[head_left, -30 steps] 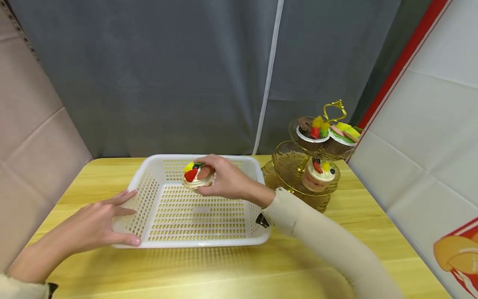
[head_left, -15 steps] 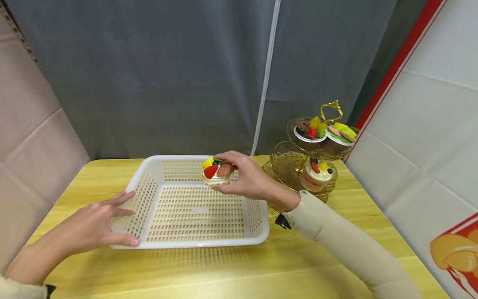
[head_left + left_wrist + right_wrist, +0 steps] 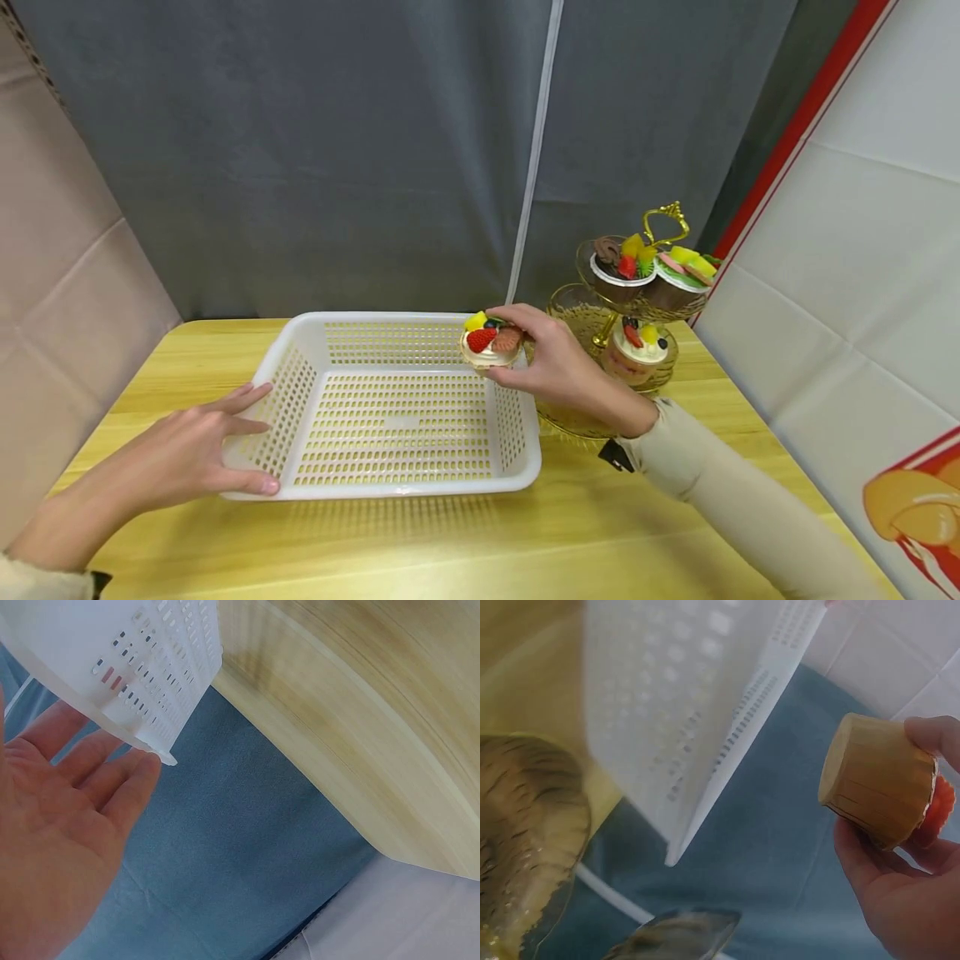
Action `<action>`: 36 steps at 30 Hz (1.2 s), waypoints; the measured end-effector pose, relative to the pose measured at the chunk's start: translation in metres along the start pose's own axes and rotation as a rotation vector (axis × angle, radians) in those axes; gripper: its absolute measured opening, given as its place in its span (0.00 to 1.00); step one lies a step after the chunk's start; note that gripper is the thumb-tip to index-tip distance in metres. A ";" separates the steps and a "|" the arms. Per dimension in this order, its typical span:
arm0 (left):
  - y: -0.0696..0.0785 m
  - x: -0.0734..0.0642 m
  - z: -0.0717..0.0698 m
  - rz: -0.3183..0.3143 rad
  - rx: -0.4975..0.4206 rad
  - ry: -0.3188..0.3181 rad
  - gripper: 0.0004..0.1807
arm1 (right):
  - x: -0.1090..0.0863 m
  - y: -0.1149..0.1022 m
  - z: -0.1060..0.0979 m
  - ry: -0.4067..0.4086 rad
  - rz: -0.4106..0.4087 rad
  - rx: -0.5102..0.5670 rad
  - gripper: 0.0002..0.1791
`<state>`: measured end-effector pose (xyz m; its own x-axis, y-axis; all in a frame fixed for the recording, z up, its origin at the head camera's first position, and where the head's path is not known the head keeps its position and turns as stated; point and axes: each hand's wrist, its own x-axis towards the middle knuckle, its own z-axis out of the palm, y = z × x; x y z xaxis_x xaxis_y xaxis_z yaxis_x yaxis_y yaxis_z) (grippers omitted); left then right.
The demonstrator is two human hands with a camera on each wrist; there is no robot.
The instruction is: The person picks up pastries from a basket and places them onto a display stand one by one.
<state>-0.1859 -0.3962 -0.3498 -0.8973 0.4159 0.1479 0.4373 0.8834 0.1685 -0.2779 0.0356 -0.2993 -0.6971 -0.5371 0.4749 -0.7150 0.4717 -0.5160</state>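
My right hand (image 3: 558, 362) pinches a cupcake (image 3: 489, 343) between thumb and fingers, above the right rear of a white perforated basket (image 3: 405, 490). Cream, a strawberry, a yellow fruit piece and a brown biscuit top the cupcake. Its gold paper cup (image 3: 874, 780) faces the right wrist camera. At the basket's left end, my left hand (image 3: 187, 454) rests with spread fingers on the rim. From below, the left wrist view shows its fingertips (image 3: 142, 776) against the basket's lip. The tiered gold dessert stand (image 3: 573, 321) is partly behind my right hand.
On the stand's upper tier sit a chocolate cupcake (image 3: 622, 271) and a green-topped cupcake (image 3: 682, 279). A layered cream dessert cup (image 3: 635, 350) stands on a lower tier. A grey curtain (image 3: 337, 167) hangs behind the wooden table (image 3: 375, 550), with a white wall (image 3: 847, 333) at right.
My right hand has carried the cupcake rightward, from over the basket's middle to its right rear side near the stand. The left hand keeps its place on the rim.
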 end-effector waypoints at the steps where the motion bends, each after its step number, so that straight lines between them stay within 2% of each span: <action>1: 0.000 0.000 0.000 -0.001 -0.001 -0.002 0.48 | -0.003 0.002 -0.002 0.008 0.005 -0.009 0.35; 8: 0.001 0.001 0.000 0.000 0.003 -0.003 0.48 | -0.021 0.011 -0.015 0.027 0.056 -0.048 0.36; 17: 0.000 0.001 -0.001 0.003 0.003 0.001 0.47 | -0.042 0.022 -0.028 0.090 0.105 -0.094 0.38; 27: 0.000 0.001 0.001 0.002 0.003 0.001 0.47 | -0.061 0.036 -0.032 0.187 0.068 -0.173 0.38; 36: -0.001 0.001 0.001 0.009 0.011 0.004 0.46 | -0.068 0.043 -0.034 0.278 0.061 -0.252 0.37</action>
<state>-0.1873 -0.3963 -0.3504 -0.8933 0.4226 0.1530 0.4442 0.8822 0.1564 -0.2625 0.1165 -0.3295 -0.7018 -0.3087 0.6420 -0.6382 0.6729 -0.3741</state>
